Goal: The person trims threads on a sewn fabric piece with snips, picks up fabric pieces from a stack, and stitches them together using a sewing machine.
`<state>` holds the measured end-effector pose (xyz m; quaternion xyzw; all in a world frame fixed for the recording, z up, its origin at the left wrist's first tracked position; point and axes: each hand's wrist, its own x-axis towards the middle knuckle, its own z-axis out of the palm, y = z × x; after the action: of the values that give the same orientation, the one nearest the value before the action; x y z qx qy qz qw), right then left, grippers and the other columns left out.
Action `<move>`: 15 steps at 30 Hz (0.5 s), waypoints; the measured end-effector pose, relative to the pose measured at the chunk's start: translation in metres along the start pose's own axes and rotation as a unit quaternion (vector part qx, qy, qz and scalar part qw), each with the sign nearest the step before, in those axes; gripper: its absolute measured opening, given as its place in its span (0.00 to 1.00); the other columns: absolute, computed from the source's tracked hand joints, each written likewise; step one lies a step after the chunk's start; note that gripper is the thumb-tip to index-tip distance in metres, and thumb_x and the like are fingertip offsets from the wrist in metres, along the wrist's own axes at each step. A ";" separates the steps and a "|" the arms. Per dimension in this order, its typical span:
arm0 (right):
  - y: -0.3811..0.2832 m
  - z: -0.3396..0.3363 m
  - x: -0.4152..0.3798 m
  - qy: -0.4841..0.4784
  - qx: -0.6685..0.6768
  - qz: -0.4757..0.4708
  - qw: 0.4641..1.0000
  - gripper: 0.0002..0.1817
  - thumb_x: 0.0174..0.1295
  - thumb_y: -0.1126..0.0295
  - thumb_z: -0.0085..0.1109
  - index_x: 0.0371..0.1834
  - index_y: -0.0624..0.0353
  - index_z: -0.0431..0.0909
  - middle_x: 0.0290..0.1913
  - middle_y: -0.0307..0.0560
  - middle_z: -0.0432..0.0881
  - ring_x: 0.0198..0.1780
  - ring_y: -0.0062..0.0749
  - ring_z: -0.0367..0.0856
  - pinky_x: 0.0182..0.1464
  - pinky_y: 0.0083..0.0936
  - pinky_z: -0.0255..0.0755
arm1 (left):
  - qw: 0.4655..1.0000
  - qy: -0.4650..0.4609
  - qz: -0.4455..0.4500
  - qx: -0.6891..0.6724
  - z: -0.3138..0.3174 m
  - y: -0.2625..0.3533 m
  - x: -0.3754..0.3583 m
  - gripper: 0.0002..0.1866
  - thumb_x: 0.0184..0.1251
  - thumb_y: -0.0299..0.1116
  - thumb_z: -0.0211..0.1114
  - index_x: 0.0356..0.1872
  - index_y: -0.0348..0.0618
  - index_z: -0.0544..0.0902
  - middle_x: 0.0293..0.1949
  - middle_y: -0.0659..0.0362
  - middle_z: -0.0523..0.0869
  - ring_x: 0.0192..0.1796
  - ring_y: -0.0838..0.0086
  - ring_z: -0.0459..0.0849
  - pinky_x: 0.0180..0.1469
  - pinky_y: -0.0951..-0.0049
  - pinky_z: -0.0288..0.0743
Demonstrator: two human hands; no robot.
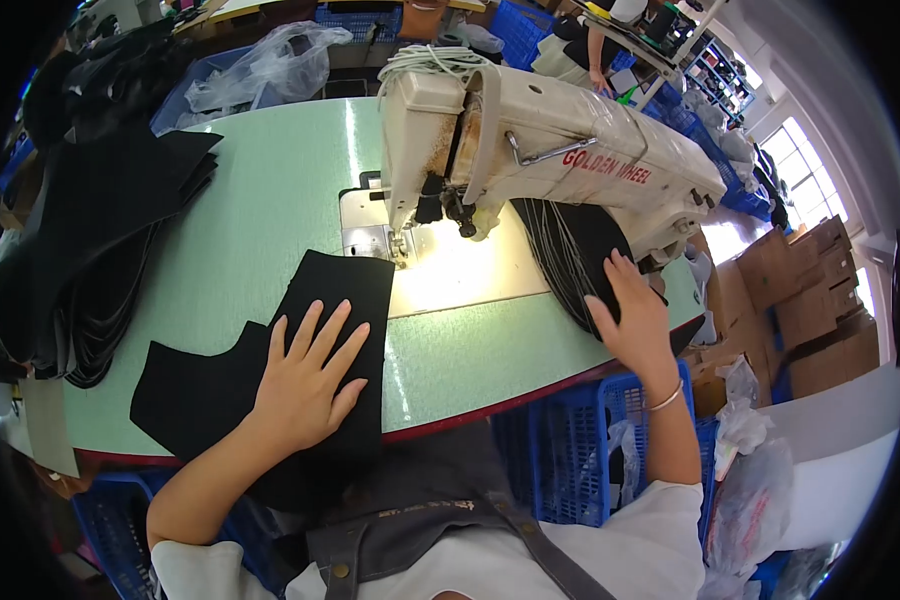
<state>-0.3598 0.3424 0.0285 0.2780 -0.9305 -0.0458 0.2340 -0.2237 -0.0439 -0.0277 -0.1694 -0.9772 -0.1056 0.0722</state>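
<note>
My left hand (310,385) lies flat with fingers spread on a black fabric piece (210,380), whose upper corner reaches close to the presser foot (400,247). The cloth covers the table's front edge and hangs toward my lap. My right hand (632,318) rests on a stack of black fabric pieces (570,255) under the arm of the white sewing machine (560,130), thumb and fingers apart. Layered edges show along the left side of that stack. Light from the machine falls on the metal plate (470,265) beside the needle.
A tall pile of black cut pieces (90,230) hangs over the left of the green table (270,170). Blue crates (570,440) stand below the front edge. Cardboard boxes (810,290) and plastic bags (750,500) are at the right. Another person's hand (598,80) shows behind the machine.
</note>
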 end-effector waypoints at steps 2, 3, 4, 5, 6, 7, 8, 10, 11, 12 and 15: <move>0.003 -0.011 0.016 -0.001 0.138 0.060 0.989 0.24 0.66 0.59 0.59 0.57 0.68 0.77 0.62 0.63 0.77 0.61 0.52 0.78 0.61 0.39 0.73 | 1.000 -0.001 0.001 0.002 0.000 -0.001 0.000 0.32 0.66 0.42 0.61 0.71 0.48 0.67 0.75 0.50 0.61 0.76 0.50 0.57 0.72 0.41 0.49; 0.003 -0.006 0.027 0.032 0.135 0.078 0.987 0.24 0.67 0.55 0.58 0.53 0.67 0.80 0.60 0.62 0.79 0.60 0.52 0.79 0.61 0.38 0.72 | 1.000 -0.003 -0.001 0.000 0.000 0.000 0.000 0.32 0.66 0.42 0.61 0.71 0.48 0.67 0.75 0.50 0.61 0.76 0.50 0.57 0.72 0.41 0.49; 0.005 0.001 0.037 0.033 0.135 0.078 0.987 0.24 0.67 0.55 0.58 0.53 0.67 0.80 0.60 0.62 0.79 0.60 0.52 0.79 0.61 0.38 0.72 | 1.000 -0.002 -0.001 0.001 0.001 0.000 0.000 0.32 0.66 0.42 0.61 0.71 0.48 0.67 0.75 0.50 0.61 0.76 0.50 0.57 0.72 0.41 0.49; 0.008 0.009 0.045 0.027 0.118 0.073 0.990 0.24 0.66 0.55 0.58 0.52 0.67 0.81 0.59 0.62 0.79 0.59 0.53 0.79 0.60 0.39 0.73 | 1.000 -0.001 -0.001 0.002 0.001 0.000 0.000 0.32 0.66 0.42 0.61 0.71 0.48 0.67 0.75 0.50 0.61 0.76 0.50 0.57 0.72 0.41 0.49; 0.010 0.014 0.052 0.020 0.101 0.069 0.992 0.23 0.66 0.55 0.58 0.51 0.67 0.81 0.59 0.62 0.79 0.58 0.54 0.79 0.58 0.39 0.74 | 1.000 -0.002 -0.001 0.003 0.001 -0.001 0.000 0.32 0.66 0.42 0.61 0.71 0.48 0.67 0.75 0.50 0.61 0.76 0.50 0.57 0.72 0.42 0.49; 0.011 0.014 0.057 -0.018 0.131 0.090 0.987 0.23 0.65 0.56 0.59 0.51 0.66 0.81 0.57 0.62 0.80 0.54 0.55 0.81 0.55 0.40 0.76 | 1.000 -0.004 0.001 0.004 0.001 -0.001 0.000 0.32 0.66 0.42 0.61 0.71 0.48 0.67 0.75 0.50 0.61 0.76 0.50 0.57 0.72 0.42 0.49; 0.011 0.012 0.060 -0.020 0.133 0.092 0.987 0.23 0.65 0.56 0.59 0.51 0.66 0.81 0.57 0.62 0.80 0.54 0.55 0.81 0.55 0.40 0.76 | 1.000 0.001 0.002 0.002 0.001 -0.001 0.000 0.32 0.66 0.42 0.61 0.71 0.48 0.67 0.75 0.50 0.61 0.76 0.50 0.57 0.72 0.41 0.49; 0.012 0.005 0.063 -0.075 0.112 0.109 0.985 0.22 0.64 0.57 0.61 0.51 0.66 0.82 0.53 0.60 0.83 0.50 0.57 0.83 0.56 0.40 0.75 | 1.000 0.001 -0.001 -0.003 0.001 -0.001 -0.001 0.32 0.66 0.43 0.61 0.72 0.48 0.67 0.75 0.51 0.61 0.76 0.50 0.57 0.72 0.41 0.49; 0.012 0.005 0.063 -0.053 0.099 0.077 0.991 0.22 0.62 0.57 0.61 0.50 0.66 0.83 0.51 0.59 0.84 0.47 0.57 0.84 0.53 0.41 0.77 | 1.000 0.002 0.000 0.000 0.002 -0.001 -0.001 0.32 0.66 0.43 0.61 0.72 0.49 0.67 0.75 0.51 0.61 0.76 0.50 0.57 0.72 0.41 0.49; 0.014 0.007 0.062 -0.055 0.101 0.080 0.990 0.22 0.62 0.57 0.61 0.50 0.66 0.83 0.51 0.59 0.84 0.47 0.57 0.84 0.53 0.41 0.77 | 1.000 0.005 0.002 0.004 0.002 -0.001 0.000 0.32 0.66 0.43 0.61 0.72 0.49 0.67 0.75 0.51 0.61 0.76 0.50 0.57 0.72 0.41 0.49; 0.017 0.010 0.063 -0.048 0.072 0.024 0.996 0.21 0.61 0.59 0.58 0.48 0.66 0.83 0.48 0.61 0.85 0.42 0.56 0.85 0.48 0.43 0.79 | 1.000 -0.005 -0.002 0.004 0.001 0.000 0.001 0.33 0.66 0.42 0.61 0.72 0.49 0.67 0.75 0.51 0.60 0.76 0.51 0.57 0.72 0.41 0.49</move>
<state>-0.4196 0.3226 0.0491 0.2694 -0.9479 0.0140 0.1694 -0.2244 -0.0439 -0.0286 -0.1675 -0.9784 -0.1006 0.0680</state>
